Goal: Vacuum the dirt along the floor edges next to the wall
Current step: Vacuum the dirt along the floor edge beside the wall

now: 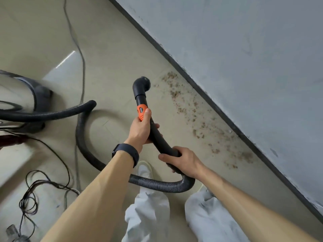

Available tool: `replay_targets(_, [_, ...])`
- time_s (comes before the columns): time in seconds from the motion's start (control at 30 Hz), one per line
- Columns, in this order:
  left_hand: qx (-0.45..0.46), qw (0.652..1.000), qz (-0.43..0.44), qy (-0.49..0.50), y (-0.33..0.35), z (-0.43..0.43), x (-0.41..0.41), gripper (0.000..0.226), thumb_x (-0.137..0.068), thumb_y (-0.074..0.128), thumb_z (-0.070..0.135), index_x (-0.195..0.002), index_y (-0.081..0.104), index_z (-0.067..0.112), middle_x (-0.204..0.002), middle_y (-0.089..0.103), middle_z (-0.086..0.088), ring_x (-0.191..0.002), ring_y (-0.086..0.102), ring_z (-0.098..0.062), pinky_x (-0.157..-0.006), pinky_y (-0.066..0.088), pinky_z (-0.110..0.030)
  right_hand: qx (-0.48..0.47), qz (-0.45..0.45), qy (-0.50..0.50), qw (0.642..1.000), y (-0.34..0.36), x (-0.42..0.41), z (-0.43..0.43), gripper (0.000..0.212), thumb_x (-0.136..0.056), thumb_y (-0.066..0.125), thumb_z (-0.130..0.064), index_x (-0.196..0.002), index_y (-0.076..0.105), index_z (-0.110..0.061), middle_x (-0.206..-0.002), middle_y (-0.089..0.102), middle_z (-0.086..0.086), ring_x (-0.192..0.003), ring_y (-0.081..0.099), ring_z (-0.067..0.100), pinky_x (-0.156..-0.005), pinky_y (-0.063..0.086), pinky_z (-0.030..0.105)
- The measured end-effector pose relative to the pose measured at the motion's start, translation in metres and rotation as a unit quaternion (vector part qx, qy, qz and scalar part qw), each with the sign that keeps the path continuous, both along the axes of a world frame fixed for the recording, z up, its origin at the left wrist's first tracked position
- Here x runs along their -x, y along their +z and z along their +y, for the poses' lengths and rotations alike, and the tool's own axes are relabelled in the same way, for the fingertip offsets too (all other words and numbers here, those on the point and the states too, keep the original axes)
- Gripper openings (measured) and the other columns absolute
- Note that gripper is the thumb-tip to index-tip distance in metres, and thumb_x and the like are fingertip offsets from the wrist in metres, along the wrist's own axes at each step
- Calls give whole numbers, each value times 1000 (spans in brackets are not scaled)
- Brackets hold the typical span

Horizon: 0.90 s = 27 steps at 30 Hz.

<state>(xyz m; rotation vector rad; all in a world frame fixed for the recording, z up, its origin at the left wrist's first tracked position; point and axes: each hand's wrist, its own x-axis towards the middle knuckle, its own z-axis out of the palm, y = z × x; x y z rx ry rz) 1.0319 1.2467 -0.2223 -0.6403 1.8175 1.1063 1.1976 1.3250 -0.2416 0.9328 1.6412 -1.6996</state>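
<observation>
Rightward, dirt [197, 117], near left hand [140, 131], right hand [183, 160]

Thin black wires [43, 181], tangled in loose loops at lower left. Single grey cable [83, 67], running from the top edge down the left half of the view. Dark red object [12, 139] at the left edge, blurred, kind unclear. Clear translucent item [12, 231] in the bottom left corner, near the lowest strand of the tangle. Pale grey trousers [148, 215], both legs in view, one ending at a white shoe [144, 170] with a cream sole. Black smartband [125, 153] strapped round a wrist. Bright white streak of reflected light [66, 59] at upper left.
</observation>
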Motion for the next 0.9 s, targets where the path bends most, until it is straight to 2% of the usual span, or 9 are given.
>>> replay_targets(0.1, [31,999,5,5,-66,5,16,39,-100,46,49,-118,44,14,-100,66,-8,-79,72,-35,-60,61,-38,-15,-9,-14,1000,-58,17,-5,40,-75,79,-53,-79,60,-18,-61,67,-3,-56,62,13,-73,59,43])
replay_targets(0.23, [61,997,39,13,-157,11,40,45,-101,36,46,-128,41,10,-93,57,-5,-62,67,-26,-70,61,-41,-64,-4,-6,998,-132,42,-16,34,-76,74,-56,-83,60,-26,-65,70,-5,-61,67,12,-75,59,41])
replay_targets(0.33, [97,991,79,45,-217,7,56,51,-99,35,44,-130,43,5,-85,55,-8,-56,62,-24,-58,58,-37,-144,41,26,988,-178,54,-22,31,-80,68,-59,-96,60,-33,-77,70,-7,-76,68,16,-74,57,39])
replay_targets(0.47, [129,981,124,75,-286,-17,78,54,-83,42,47,-117,46,6,-89,62,-15,-60,64,-28,-76,60,-47,-216,80,101,968,-226,59,-20,34,-82,67,-58,-100,57,-31,-78,65,-8,-76,63,20,-68,53,35])
replay_targets(0.53, [114,985,120,48,-313,-28,79,55,-84,52,49,-117,46,6,-85,62,-11,-63,66,-28,-77,60,-44,-218,96,117,964,-246,57,-16,31,-83,69,-54,-97,58,-29,-77,64,-7,-76,63,21,-65,50,32])
replay_targets(0.67, [48,988,124,74,-354,-35,79,44,-87,63,39,-118,48,11,-85,55,-4,-61,61,-23,-64,55,-36,-241,129,163,948,-280,60,-8,28,-82,71,-49,-100,57,-33,-77,62,-10,-71,60,14,-56,40,26])
replay_targets(0.8, [17,982,169,87,-386,-35,89,23,-87,63,27,-102,51,15,-83,55,-4,-57,58,-23,-62,53,-35,-270,148,176,935,-315,66,-8,30,-78,71,-44,-101,55,-33,-81,64,-6,-75,63,20,-63,51,32])
replay_targets(0.9, [3,981,171,89,-388,-33,90,27,-88,64,29,-108,52,14,-82,58,-4,-58,61,-23,-63,55,-35,-280,164,176,929,-318,64,-10,31,-79,71,-46,-100,53,-33,-85,64,-4,-78,63,22,-64,52,33])
